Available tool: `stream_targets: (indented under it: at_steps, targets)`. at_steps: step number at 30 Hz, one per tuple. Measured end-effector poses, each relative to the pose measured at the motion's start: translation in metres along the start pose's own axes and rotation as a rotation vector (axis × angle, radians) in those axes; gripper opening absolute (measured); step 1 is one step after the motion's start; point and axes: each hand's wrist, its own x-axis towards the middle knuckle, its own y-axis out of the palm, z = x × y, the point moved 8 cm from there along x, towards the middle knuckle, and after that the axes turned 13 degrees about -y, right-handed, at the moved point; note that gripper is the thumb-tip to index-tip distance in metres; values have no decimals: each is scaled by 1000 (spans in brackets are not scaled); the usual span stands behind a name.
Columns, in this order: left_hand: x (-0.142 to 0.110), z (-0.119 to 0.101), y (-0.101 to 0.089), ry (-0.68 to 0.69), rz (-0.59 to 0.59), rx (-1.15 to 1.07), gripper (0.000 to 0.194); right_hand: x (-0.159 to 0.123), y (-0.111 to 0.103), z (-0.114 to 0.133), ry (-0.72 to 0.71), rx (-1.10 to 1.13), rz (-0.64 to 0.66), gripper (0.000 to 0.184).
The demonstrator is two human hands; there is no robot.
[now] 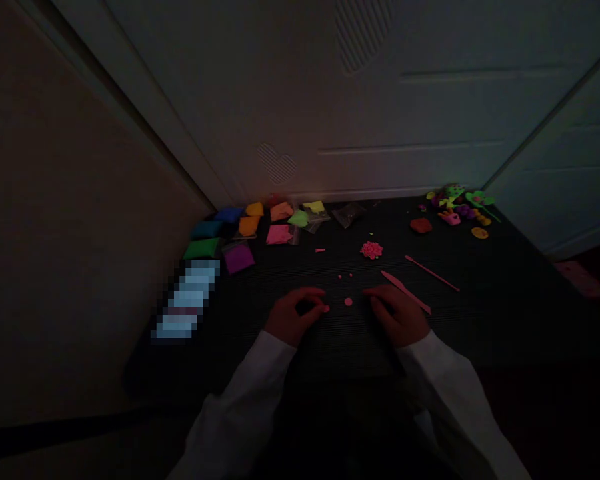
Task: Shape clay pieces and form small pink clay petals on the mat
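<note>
My left hand (pixel 293 317) is at the near middle of the dark table, its thumb and forefinger curled together at a small pink clay piece (pixel 327 309). To its right lies a flat pink clay disc (pixel 349 302). My right hand (pixel 399 317) rests beyond that disc, forefinger stretched towards it and thumb a little apart, with nothing visible between them. Two tiny pink clay balls (pixel 339 277) lie just behind the disc. Farther back is a pink many-petalled clay flower (pixel 371 250). A pink clay knife (pixel 405 291) lies right beside my right hand, partly behind it.
A thin pink stick tool (pixel 433 273) lies to the right. Bagged coloured clay, including a purple pack (pixel 239 257), lines the back left near a lit phone (pixel 187 300). Finished clay flowers (pixel 460 203) and a red lump (pixel 421 225) sit back right, against a white panel (pixel 300 100).
</note>
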Motion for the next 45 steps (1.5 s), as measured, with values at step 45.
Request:
stream_targets:
  at_steps: [45]
  targets:
    - [-23,-3,-1,308,-372,447,18,-3,6,-5,54,6,40,22]
